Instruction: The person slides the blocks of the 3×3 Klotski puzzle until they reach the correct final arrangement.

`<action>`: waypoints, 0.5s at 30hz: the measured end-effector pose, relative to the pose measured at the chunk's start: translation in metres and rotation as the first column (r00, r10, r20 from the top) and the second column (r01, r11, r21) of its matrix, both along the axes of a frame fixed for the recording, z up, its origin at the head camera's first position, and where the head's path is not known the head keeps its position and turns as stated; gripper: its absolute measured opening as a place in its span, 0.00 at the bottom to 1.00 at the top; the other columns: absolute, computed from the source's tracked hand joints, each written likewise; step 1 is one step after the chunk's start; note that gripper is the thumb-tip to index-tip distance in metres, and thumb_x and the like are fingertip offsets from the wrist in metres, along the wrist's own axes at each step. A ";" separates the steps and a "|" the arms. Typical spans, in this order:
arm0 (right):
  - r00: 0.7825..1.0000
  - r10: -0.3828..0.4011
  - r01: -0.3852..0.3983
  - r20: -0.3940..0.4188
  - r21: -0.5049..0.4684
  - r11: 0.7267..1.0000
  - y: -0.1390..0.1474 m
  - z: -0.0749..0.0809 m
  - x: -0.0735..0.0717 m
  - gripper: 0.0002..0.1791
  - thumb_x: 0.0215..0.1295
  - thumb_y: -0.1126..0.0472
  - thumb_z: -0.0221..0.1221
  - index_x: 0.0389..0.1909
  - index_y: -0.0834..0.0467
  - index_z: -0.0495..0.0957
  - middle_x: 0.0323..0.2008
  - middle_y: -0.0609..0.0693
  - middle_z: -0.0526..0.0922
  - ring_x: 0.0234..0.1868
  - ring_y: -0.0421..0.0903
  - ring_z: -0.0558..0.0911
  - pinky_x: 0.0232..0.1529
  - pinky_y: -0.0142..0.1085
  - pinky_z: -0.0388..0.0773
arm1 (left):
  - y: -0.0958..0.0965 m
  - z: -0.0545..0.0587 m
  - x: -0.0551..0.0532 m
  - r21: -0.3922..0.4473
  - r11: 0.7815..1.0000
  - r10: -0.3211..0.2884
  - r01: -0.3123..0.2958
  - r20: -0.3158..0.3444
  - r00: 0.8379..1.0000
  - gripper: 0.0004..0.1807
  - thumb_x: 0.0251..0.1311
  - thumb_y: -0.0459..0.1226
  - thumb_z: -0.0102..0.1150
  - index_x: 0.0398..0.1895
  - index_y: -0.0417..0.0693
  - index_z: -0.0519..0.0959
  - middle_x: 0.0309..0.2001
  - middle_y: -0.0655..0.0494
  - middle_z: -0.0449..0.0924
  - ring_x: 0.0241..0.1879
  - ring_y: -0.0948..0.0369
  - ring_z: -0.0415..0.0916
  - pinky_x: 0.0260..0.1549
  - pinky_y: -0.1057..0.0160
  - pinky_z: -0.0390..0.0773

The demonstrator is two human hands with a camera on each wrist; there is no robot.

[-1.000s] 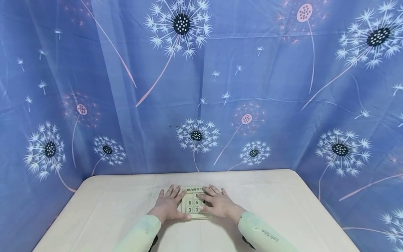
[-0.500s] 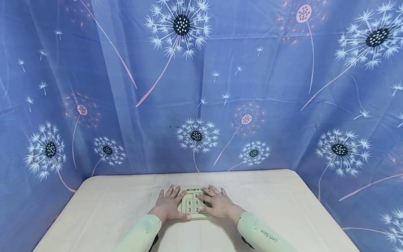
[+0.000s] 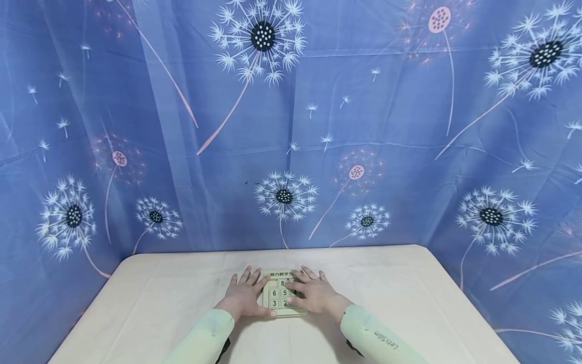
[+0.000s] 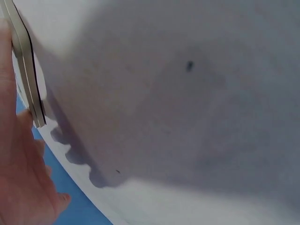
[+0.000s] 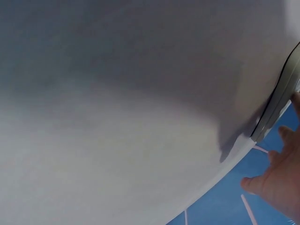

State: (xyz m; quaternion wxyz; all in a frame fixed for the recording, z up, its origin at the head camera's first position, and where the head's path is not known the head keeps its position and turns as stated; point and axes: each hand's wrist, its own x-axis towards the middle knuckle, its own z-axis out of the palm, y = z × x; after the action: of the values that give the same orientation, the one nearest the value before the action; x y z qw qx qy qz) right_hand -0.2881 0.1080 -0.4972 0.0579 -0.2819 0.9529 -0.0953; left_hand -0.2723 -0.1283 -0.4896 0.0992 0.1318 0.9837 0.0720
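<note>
A pale green number slide puzzle (image 3: 291, 312) lies flat on the table in the head view, with a printed heading along its top. Its tiles 8, 6, 5, 4, 3 and 2 show; the right side is partly covered by fingers. My left hand (image 3: 242, 298) is spread along the left side, thumb at the lower left corner and index finger near the upper left. My right hand (image 3: 320, 296) reaches over the right side with spread fingers, a fingertip at the 8 tile (image 3: 282, 283). In both wrist views the puzzle's thin edge (image 4: 30, 79) shows beside the hand.
A cream-coloured table (image 3: 182, 283) with rounded far corners carries the puzzle. Blue curtains (image 3: 227, 202) with a dandelion print hang behind it and on both sides. Pale green sleeves (image 3: 382, 333) cover both forearms.
The 8 tile has shifted slightly left out of line with the 5 below it, with the right fingertip at it. The left hand stays in place.
</note>
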 end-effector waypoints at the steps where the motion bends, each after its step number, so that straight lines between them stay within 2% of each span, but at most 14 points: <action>1: 1.000 0.000 0.000 0.001 0.001 1.000 0.000 0.000 0.000 0.32 0.73 0.33 0.50 0.72 0.41 0.72 0.80 0.50 0.63 0.82 0.59 0.57 0.77 0.71 0.54 | 0.000 0.001 0.000 -0.001 1.000 0.000 0.000 -0.001 1.000 0.59 0.46 0.72 0.68 0.79 0.57 0.62 0.82 0.49 0.54 0.83 0.43 0.46 0.80 0.34 0.50; 15: 1.000 0.007 -0.007 0.009 0.019 1.000 -0.008 0.002 -0.001 0.31 0.73 0.32 0.51 0.72 0.38 0.72 0.80 0.49 0.63 0.82 0.59 0.58 0.77 0.71 0.55 | 0.000 0.002 0.000 -0.018 1.000 0.013 -0.013 0.005 1.000 0.58 0.47 0.71 0.68 0.79 0.58 0.62 0.82 0.49 0.55 0.83 0.44 0.46 0.80 0.34 0.50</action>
State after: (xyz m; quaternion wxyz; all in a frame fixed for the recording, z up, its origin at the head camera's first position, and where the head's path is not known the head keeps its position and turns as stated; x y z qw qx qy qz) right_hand -0.2895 0.0999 -0.4949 0.0653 -0.2844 0.9525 -0.0872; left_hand -0.2724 -0.1285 -0.4879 0.1022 0.1245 0.9848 0.0642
